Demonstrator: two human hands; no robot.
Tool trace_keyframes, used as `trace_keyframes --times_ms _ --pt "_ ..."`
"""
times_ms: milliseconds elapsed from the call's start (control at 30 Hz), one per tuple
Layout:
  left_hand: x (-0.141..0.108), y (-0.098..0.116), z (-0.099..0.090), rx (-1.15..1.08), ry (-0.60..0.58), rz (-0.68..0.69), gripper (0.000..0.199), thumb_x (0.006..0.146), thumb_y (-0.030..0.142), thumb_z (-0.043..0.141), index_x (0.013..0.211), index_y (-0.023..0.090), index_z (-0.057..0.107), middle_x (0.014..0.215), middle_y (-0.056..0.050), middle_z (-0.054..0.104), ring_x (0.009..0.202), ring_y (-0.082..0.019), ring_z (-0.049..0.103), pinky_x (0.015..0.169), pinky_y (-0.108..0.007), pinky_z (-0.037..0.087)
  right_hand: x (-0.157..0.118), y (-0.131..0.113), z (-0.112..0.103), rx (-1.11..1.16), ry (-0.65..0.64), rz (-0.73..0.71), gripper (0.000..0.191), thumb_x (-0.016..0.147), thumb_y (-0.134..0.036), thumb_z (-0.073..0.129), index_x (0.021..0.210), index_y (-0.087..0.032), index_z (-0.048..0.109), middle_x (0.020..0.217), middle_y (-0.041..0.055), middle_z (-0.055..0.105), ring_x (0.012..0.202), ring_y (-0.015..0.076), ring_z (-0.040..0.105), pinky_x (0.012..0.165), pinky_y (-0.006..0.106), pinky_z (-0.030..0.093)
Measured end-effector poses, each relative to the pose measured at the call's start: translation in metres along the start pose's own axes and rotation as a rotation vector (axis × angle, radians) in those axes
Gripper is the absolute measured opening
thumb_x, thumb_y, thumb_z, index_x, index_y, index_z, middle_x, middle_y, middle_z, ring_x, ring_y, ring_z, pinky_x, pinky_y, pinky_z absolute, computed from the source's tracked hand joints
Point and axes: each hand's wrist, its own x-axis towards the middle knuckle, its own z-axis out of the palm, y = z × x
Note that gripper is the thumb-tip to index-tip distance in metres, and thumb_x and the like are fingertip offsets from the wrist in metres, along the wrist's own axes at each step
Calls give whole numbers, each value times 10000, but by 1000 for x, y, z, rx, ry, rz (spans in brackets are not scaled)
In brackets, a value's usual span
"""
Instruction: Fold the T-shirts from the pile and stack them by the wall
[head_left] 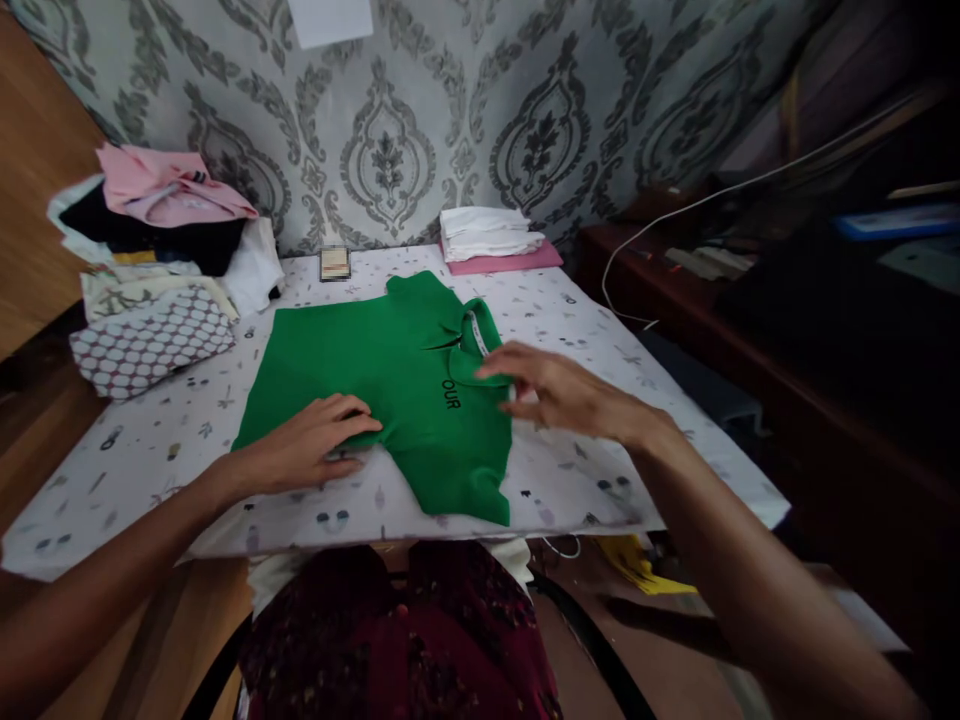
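Note:
A green polo shirt [337,350] lies spread out on the cloth-covered table, its collar pointing right and its hem left. Dark letters reading "OUR" show on the chest. My left hand [307,445] rests flat on the shirt's near side edge by the lower sleeve, fingers stretched out. At the collar [484,340], my right hand [559,390] hovers or lightly touches the fabric with its fingertips. Its thumb and fingers are apart and slightly blurred, with nothing visibly gripped.
Rumpled clothes [165,230] are heaped at the back left. Folded white garments [487,235] lie on a pink one [517,262] by the wall. A small framed square [334,264] sits at the back edge. A white cable [720,190] hangs over the dark furniture [675,300] on the right.

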Motion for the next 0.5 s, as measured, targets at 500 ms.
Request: trace_keyframes --times_ms 500 --pt "-89 -42 20 153 239 -367 317 892 332 381 1062 233 630 1116 -105 639 992 -276 605 788 -367 485 -66 -44 61 82 96 -138 292 983 -240 448 1202 -271 638 1252 71 668 1228 209 586 1039 425 508"
